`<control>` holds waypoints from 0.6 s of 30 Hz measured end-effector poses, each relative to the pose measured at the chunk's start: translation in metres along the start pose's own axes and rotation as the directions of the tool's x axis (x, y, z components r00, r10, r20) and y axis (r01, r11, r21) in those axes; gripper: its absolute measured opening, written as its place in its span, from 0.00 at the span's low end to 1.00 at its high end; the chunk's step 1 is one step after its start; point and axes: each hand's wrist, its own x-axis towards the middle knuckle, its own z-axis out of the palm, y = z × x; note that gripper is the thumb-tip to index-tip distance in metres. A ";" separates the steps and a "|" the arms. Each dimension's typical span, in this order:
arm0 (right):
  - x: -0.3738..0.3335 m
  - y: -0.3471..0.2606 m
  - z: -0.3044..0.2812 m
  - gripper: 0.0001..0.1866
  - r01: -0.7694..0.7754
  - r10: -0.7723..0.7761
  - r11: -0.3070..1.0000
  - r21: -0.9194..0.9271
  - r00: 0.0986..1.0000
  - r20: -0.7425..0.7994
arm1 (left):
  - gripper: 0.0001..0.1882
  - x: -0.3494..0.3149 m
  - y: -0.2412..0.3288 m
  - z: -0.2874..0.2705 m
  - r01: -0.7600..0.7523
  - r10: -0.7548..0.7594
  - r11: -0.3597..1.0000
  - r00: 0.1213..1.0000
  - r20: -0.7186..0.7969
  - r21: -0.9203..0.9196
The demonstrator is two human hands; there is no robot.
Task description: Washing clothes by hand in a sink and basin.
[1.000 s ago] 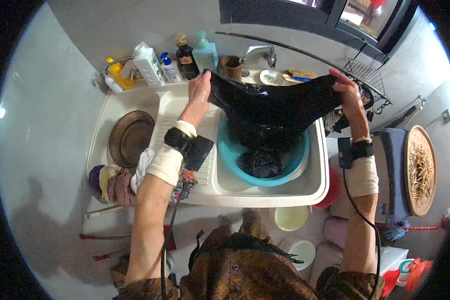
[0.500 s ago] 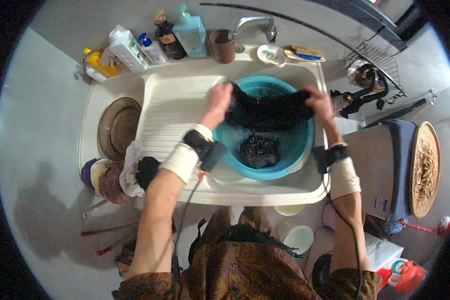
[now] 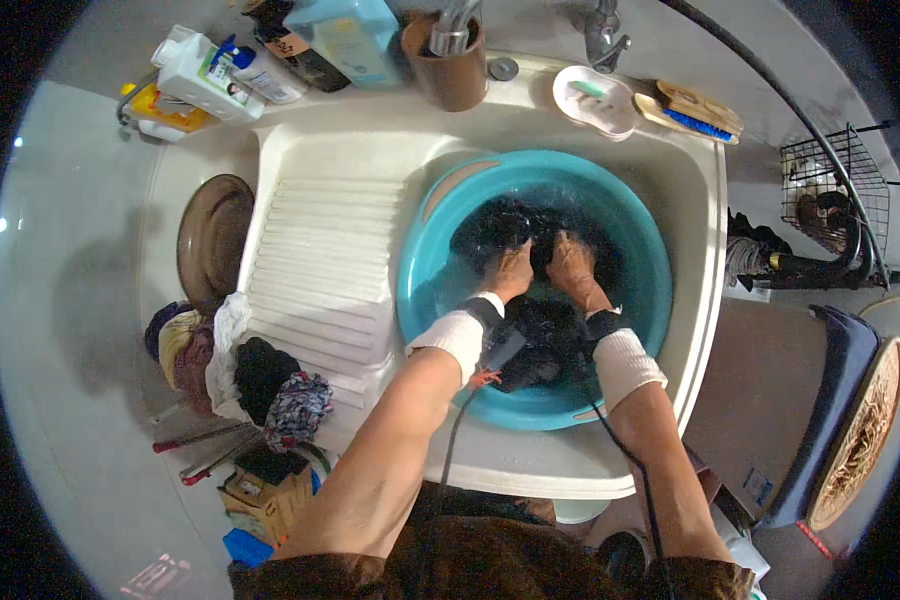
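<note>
A blue-green basin (image 3: 418, 290) stands in the sink and holds water and dark wet laundry. Both my hands are down inside it, close together. My left hand (image 3: 511, 270) is closed on a black cloth (image 3: 490, 225), fingertips partly hidden in the wet folds. Just to its right, my right hand (image 3: 572, 265) grips the same cloth with bent fingers. Nearer to me, under my wrists, another dark wet cloth (image 3: 540, 345) lies in the water. What kind of garments these are cannot be made out.
The white sink (image 3: 705, 300) has a ribbed washboard (image 3: 320, 260) left of the basin. Bottles (image 3: 345, 45), a brown cup (image 3: 450, 75), a soap dish (image 3: 595, 100) and brushes (image 3: 695, 110) line its back ledge. Bunched cloths (image 3: 265, 375) hang over the front left edge.
The black cloth, held up and spread between my hands over the basin, is now down in the water. My hands have moved down and closer together, and the view has shifted nearer.
</note>
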 end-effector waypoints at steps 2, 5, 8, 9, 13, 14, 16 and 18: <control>-0.020 0.008 0.010 0.24 -0.029 0.030 0.999 0.012 0.999 -0.023 | 0.22 -0.005 0.023 -0.008 0.070 -0.060 0.995 0.990 0.129 -0.072; -0.036 -0.033 -0.003 0.28 0.147 -0.143 0.988 0.042 0.986 -0.087 | 0.22 -0.018 -0.054 0.002 -0.057 0.071 0.994 0.984 0.161 -0.090; -0.071 0.022 -0.066 0.30 -0.194 0.068 0.710 0.677 0.976 0.208 | 0.14 -0.049 -0.010 -0.063 0.133 -0.048 0.927 0.969 0.242 -0.351; -0.075 -0.015 -0.094 0.30 -0.141 0.060 0.593 0.793 0.990 0.131 | 0.11 -0.061 -0.080 -0.069 -0.238 0.127 0.899 0.946 -0.300 -0.369; -0.133 0.014 -0.209 0.30 0.059 0.207 0.402 0.914 0.966 -0.153 | 0.09 -0.103 -0.006 -0.211 0.040 -0.278 0.644 0.942 -0.185 -0.764; -0.142 0.016 -0.232 0.29 0.129 0.208 0.433 0.892 0.949 -0.237 | 0.10 -0.108 -0.012 -0.233 -0.004 -0.307 0.569 0.927 -0.217 -0.822; -0.161 0.004 -0.279 0.27 0.248 0.194 0.555 0.794 0.890 -0.413 | 0.12 -0.138 -0.012 -0.288 -0.129 -0.290 0.633 0.875 -0.388 -0.764; -0.176 -0.012 -0.320 0.26 0.287 0.183 0.697 0.658 0.815 -0.549 | 0.13 -0.160 -0.021 -0.333 -0.154 -0.272 0.763 0.805 -0.527 -0.628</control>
